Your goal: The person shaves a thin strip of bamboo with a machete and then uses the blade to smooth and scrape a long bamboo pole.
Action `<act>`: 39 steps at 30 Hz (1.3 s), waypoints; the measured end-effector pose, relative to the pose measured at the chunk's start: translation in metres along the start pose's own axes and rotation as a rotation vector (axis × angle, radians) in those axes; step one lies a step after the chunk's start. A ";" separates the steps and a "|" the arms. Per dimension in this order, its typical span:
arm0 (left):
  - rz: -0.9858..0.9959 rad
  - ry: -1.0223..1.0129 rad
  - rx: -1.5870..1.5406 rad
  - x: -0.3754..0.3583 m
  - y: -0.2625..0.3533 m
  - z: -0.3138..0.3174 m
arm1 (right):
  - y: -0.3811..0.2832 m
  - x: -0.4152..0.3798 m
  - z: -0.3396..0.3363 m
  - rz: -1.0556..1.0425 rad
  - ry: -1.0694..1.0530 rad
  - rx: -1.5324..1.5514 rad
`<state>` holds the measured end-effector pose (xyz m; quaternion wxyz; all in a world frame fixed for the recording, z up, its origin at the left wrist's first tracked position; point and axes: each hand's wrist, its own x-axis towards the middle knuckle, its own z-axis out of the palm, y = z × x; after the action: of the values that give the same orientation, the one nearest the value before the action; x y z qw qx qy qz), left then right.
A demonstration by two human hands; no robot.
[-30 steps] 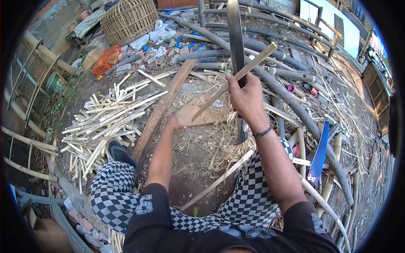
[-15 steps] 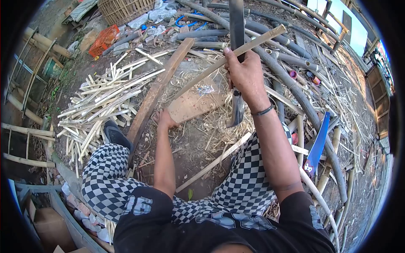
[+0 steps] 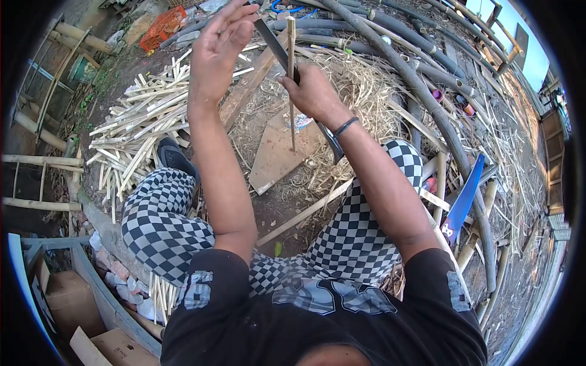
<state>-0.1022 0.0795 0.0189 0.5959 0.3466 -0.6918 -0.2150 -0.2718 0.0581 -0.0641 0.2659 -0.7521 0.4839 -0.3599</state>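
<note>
My right hand (image 3: 314, 94) is closed around a machete (image 3: 273, 44), its dark blade slanting up and left and its other end showing below my wrist. A thin bamboo strip (image 3: 292, 52) stands nearly upright against the blade and my right thumb. Its lower end meets a flat brown board (image 3: 274, 155) on the ground. Raised to the left of the blade, my left hand (image 3: 221, 46) has its fingers stretched out and holds nothing. Whether my right fingers also grip the strip is partly hidden.
Cut bamboo sticks (image 3: 143, 125) lie piled at left beside a wooden beam (image 3: 244, 91). Curled shavings (image 3: 360, 91) cover the ground around the board. A blue handsaw (image 3: 465, 198) rests at right near long bamboo poles (image 3: 427, 104). An orange crate (image 3: 162, 29) sits at the far left.
My left hand has left the board and risen to beside the blade, opening. The strip has swung from slanted to nearly upright. The machete has tilted left, and my right hand is lower and further left.
</note>
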 end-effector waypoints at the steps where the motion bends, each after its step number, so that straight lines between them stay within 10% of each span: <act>1: 0.125 -0.056 0.038 0.008 0.003 0.004 | -0.003 0.000 0.004 -0.006 0.002 0.000; 7: -0.106 -0.253 -0.414 -0.013 -0.004 0.010 | -0.012 -0.010 0.022 -0.113 -0.075 0.109; 15: -0.110 0.355 -0.497 -0.075 -0.002 -0.001 | -0.030 -0.016 -0.002 0.112 -0.318 0.296; 33: 0.025 0.446 -0.497 -0.127 0.018 -0.019 | -0.089 -0.118 0.027 -0.109 -0.400 0.040; 39: -0.030 0.924 -0.496 -0.141 0.005 -0.013 | -0.093 -0.146 0.050 -0.125 -0.299 0.012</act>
<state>-0.0833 0.1881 -0.0707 0.9000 0.2637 -0.2799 -0.2054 -0.2214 0.2313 -0.0661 0.3165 -0.8242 0.3892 -0.2627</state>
